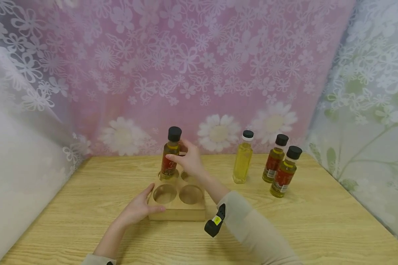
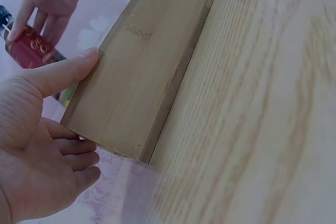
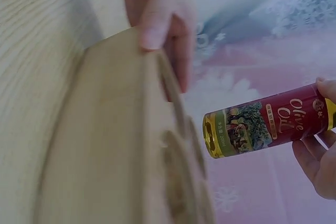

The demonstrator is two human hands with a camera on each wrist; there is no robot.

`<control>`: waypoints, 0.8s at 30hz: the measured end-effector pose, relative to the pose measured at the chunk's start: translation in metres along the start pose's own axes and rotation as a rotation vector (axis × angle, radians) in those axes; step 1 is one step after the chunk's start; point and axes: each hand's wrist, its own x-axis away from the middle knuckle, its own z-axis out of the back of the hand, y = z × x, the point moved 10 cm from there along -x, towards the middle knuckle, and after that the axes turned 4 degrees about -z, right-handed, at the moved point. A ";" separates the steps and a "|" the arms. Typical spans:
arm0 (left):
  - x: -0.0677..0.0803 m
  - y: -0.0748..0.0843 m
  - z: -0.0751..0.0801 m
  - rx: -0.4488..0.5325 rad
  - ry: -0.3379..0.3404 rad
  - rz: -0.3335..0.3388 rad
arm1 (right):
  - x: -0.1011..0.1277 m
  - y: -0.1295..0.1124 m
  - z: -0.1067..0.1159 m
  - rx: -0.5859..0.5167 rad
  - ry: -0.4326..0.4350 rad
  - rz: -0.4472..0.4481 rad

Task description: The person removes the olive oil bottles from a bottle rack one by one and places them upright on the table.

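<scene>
My right hand (image 1: pixel 190 159) grips a small olive oil bottle (image 1: pixel 169 164) with a red label and black cap. It holds the bottle upright, and its base overlaps the back left hole of a wooden bottle holder (image 1: pixel 177 215) in the head view. In the right wrist view the whole base of the bottle shows, beyond the holder's rim. My left hand (image 1: pixel 136 209) holds the holder's left front corner. Its thumb (image 2: pixel 86 59) lies along the top edge, with the fingers against the side. Two round front holes hold nothing; the back right hole is partly covered by my right hand.
To the right stand a clear bottle of yellow oil (image 1: pixel 242 163) and two more red-label olive oil bottles (image 1: pixel 273 163), close together. A wooden table (image 1: pixel 252 221) carries everything. Floral curtains (image 1: pixel 192 73) hang behind the table and on both sides.
</scene>
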 end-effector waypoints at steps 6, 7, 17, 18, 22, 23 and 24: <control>0.001 0.001 0.000 0.011 -0.003 -0.001 | -0.006 -0.007 0.028 0.018 0.039 0.047; 0.001 0.001 0.000 0.012 -0.004 0.000 | -0.005 -0.007 0.033 0.029 0.054 0.055; 0.002 0.003 -0.001 -0.005 -0.008 -0.018 | 0.004 0.008 0.089 0.064 0.101 -0.027; 0.003 0.003 0.000 -0.007 -0.009 -0.019 | 0.006 0.009 0.094 0.064 0.101 -0.030; 0.003 0.003 0.000 -0.015 -0.011 -0.026 | 0.014 0.014 0.115 0.086 0.126 -0.029; 0.002 0.003 0.000 -0.021 -0.010 -0.028 | 0.016 0.016 0.120 0.086 0.131 -0.031; 0.002 0.003 0.000 -0.024 -0.011 -0.031 | 0.018 0.018 0.125 0.090 0.135 -0.037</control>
